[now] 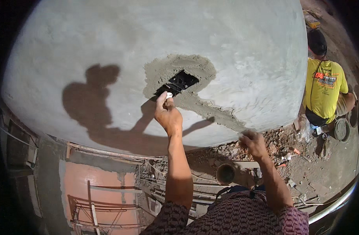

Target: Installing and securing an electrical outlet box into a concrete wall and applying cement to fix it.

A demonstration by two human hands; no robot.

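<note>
Here, white piece (169, 95) — pinched, left hand (169, 117) (fingertips (161, 98))

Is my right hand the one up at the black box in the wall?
No, your left hand is at the black box, while your right hand is lower and farther right.

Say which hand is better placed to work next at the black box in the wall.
Probably the left hand: it pinches a small white thing by the lower edge of the black box. The right hand is farther off, near the lower end of the mortar strip.
</note>
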